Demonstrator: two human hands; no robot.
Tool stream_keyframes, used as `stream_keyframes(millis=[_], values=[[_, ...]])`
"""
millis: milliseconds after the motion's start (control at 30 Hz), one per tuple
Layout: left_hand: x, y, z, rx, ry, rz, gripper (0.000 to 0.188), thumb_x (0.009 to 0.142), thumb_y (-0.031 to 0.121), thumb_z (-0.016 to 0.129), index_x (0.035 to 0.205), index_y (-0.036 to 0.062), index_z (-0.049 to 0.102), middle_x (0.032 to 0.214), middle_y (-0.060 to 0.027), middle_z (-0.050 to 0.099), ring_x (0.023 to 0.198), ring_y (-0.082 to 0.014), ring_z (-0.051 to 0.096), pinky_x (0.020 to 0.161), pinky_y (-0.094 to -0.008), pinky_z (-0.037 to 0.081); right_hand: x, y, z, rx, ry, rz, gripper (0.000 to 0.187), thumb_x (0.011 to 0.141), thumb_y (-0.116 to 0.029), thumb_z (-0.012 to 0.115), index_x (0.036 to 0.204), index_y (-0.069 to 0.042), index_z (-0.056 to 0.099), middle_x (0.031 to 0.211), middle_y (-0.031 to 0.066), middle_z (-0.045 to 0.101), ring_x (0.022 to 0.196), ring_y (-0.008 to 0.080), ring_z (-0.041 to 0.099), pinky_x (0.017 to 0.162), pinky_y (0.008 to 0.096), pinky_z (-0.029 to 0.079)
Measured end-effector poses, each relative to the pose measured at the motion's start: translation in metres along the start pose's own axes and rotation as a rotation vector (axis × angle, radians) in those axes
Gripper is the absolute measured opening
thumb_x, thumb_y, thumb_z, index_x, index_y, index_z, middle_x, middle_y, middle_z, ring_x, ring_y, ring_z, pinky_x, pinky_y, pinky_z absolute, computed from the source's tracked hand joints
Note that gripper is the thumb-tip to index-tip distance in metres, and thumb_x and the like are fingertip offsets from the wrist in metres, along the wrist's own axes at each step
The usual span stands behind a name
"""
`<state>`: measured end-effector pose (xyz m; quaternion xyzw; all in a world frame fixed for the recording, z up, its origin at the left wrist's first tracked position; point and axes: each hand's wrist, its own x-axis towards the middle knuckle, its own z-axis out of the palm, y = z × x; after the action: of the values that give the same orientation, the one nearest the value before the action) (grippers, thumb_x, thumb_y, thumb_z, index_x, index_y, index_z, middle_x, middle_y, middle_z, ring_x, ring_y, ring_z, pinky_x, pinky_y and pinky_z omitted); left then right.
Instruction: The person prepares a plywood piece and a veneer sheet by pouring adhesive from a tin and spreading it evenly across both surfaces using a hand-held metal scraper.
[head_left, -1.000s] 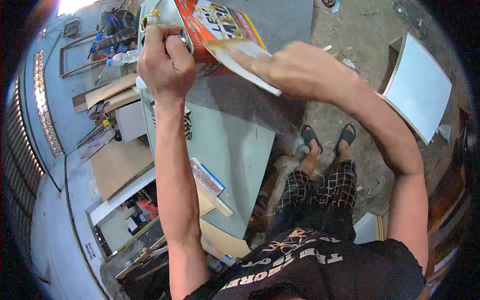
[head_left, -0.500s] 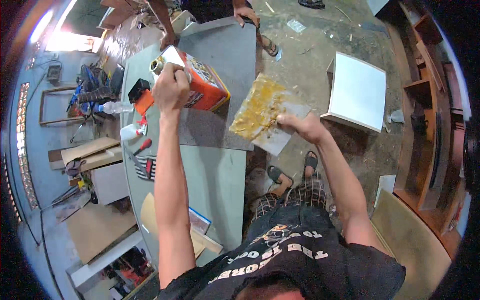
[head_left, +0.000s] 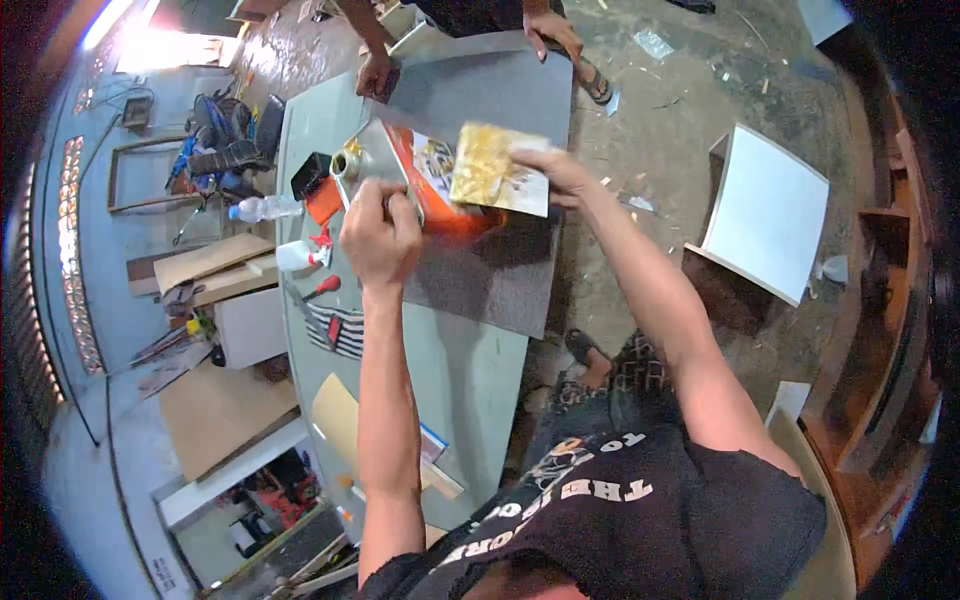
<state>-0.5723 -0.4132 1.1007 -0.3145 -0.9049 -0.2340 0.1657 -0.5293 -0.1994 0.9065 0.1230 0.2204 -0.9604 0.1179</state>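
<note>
My left hand [head_left: 383, 235] is closed at the top of an orange and white metal can [head_left: 470, 222], by its carry handle, which my fingers mostly hide. The can's round spout [head_left: 345, 163] faces up, just beyond that hand. In my right hand [head_left: 557, 172] is a white flat piece [head_left: 530, 195], pinched at its right edge with my thumb on top. Thick yellow glue-like paste [head_left: 482, 160] covers its left part. The piece is held over the can's right side, slightly blurred. Beneath lies a grey sheet [head_left: 490, 285] on the pale green table [head_left: 470, 400].
Another person's hands [head_left: 552, 35] rest at the table's far end. Along the left edge are a black container [head_left: 312, 175], a clear bottle [head_left: 268, 208], a spray bottle [head_left: 296, 256], a red-handled tool [head_left: 324, 288] and striped cloth [head_left: 345, 332]. A white panelled box [head_left: 768, 215] stands on the floor.
My right hand has carried the paste-covered piece left and away from me, from beside the table to over the can. My left hand keeps its grip, and the can looks tilted differently.
</note>
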Motion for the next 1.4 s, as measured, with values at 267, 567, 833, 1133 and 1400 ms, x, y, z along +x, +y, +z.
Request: stream_keyframes(millis=[267,567,833,1133,1400], values=[[0.01,-0.014,0.019,0.021,0.003,0.039,0.01,0.084,0.007,0.056,0.086,0.006,0.066,0.074,-0.0082,0.063,0.062,-0.0271,0.058,0.061,-0.0389,0.046,0.054,0.033,0.0,-0.209,0.334,-0.004,0.034,0.09,-0.013,0.073,0.118,0.005,0.067,0.107,0.0139,0.073,0.087,0.0201,0.072,0.074,0.0359,0.06],[0.0,-0.021,0.012,0.001,0.023,-0.005,0.01,0.083,0.01,0.056,0.085,0.0074,0.065,0.074,-0.0132,0.066,0.067,-0.0328,0.065,0.063,-0.0433,0.051,0.027,0.073,0.013,-0.389,0.31,-0.075,0.032,0.095,-0.018,0.066,0.119,0.003,0.07,0.108,0.0102,0.075,0.087,0.0173,0.071,0.077,0.0316,0.057],[-0.009,-0.028,-0.004,0.066,0.029,0.046,0.009,0.084,0.013,0.056,0.084,0.0088,0.064,0.074,-0.0128,0.068,0.069,-0.0327,0.067,0.065,-0.0452,0.053,0.014,0.087,0.011,-0.648,0.399,-0.166,0.028,0.097,-0.017,0.062,0.115,0.003,0.07,0.107,0.0089,0.073,0.09,0.0153,0.067,0.079,0.0313,0.054],[-0.009,-0.022,0.001,0.052,0.029,0.064,0.011,0.086,0.015,0.055,0.084,0.0095,0.065,0.079,-0.0124,0.069,0.072,-0.0334,0.067,0.067,-0.0454,0.053,-0.125,0.096,0.019,-1.104,0.583,-0.189,0.031,0.092,-0.009,0.062,0.12,0.004,0.06,0.105,0.01,0.071,0.094,0.0152,0.066,0.084,0.033,0.053],[-0.021,-0.024,-0.011,-0.018,0.036,0.043,0.015,0.088,0.018,0.057,0.094,0.0094,0.067,0.081,-0.0158,0.068,0.078,-0.0356,0.067,0.076,-0.0455,0.052,-0.236,0.054,0.029,-0.405,0.388,-0.248,0.034,0.102,-0.025,0.058,0.124,0.0,0.058,0.11,0.0064,0.068,0.094,0.0123,0.066,0.086,0.0285,0.054]])
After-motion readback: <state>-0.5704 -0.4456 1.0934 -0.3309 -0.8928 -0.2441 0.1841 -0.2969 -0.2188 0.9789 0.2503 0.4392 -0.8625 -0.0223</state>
